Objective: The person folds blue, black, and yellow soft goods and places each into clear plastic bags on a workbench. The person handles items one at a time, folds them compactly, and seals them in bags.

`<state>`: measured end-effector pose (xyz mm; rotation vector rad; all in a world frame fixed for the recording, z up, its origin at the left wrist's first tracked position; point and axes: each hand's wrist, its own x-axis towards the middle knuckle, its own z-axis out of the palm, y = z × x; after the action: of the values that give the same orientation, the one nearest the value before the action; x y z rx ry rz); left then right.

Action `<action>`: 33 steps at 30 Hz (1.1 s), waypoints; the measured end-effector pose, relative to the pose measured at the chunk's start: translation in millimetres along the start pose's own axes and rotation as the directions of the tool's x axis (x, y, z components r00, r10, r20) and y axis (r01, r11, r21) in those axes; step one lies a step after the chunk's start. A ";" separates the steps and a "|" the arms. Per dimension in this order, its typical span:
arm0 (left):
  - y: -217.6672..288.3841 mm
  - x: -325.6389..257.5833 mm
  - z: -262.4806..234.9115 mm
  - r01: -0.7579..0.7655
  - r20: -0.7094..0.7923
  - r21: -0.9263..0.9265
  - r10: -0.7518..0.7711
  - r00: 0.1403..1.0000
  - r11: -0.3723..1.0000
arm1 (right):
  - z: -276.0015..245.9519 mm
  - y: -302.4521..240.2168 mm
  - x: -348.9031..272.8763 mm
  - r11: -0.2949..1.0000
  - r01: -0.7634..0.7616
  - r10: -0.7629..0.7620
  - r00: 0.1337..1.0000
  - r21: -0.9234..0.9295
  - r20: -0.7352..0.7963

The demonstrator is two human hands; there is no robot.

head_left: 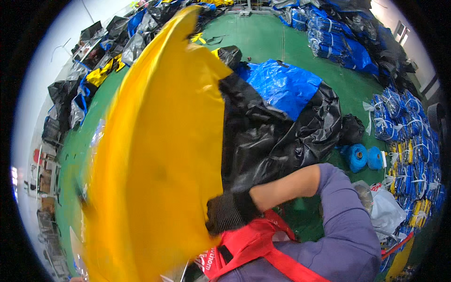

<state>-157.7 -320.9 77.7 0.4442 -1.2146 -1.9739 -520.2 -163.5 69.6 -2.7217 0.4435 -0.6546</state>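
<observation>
Broad, bowed yellow plastic sheeting [164, 155] rises close under my head camera, left of centre. I see the right hand [229, 214], in a black knitted glove, its fingers curled closed on the sheeting's lower right edge; I cannot tell how the left hand's fingers stand. Beyond, crumpled glossy black sheeting [256, 136] adjoins the yellow, then bright blue sheeting [286, 84], over green floor [253, 35]. Farthest right, strapped blue bundles [324, 44] lie stacked.
</observation>
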 end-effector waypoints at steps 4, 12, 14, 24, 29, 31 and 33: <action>86.4 -30.2 37.9 0.059 -0.228 0.308 0.013 0.974 0.949 | 136.0 -63.8 21.4 0.954 0.299 -0.288 0.899 0.019 0.330; 43.7 -141.7 8.1 0.654 -0.636 0.544 -0.250 0.730 0.526 | 25.1 9.8 -13.4 0.782 -0.426 0.424 0.899 0.454 0.111; 14.9 -151.7 -36.2 0.712 -0.734 0.435 -0.241 0.635 0.551 | -30.4 64.2 -71.9 0.662 -0.743 0.565 0.582 -0.100 -0.585; -43.1 -70.2 -93.4 0.532 -0.667 0.697 0.162 0.727 0.480 | -43.2 126.7 -164.8 0.005 -0.968 0.781 0.161 -0.251 -0.603; 22.4 -209.4 -57.6 0.473 -0.638 0.769 0.465 0.614 0.430 | -102.4 171.0 -109.8 0.369 -0.735 0.537 0.668 -0.569 -0.515; 38.6 -278.5 -51.7 0.584 -0.566 0.787 0.606 0.558 0.198 | -116.1 211.7 -63.2 0.699 -0.692 0.519 0.664 -0.179 -0.538; 37.1 -336.5 -49.4 0.677 -0.746 0.613 0.583 0.323 0.409 | -121.6 247.8 -11.7 0.773 -0.575 0.590 0.496 0.268 -0.637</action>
<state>107.6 -106.2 54.5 1.9877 -1.2244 -0.3175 -644.0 -410.4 78.8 -1.9480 1.4511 -1.4291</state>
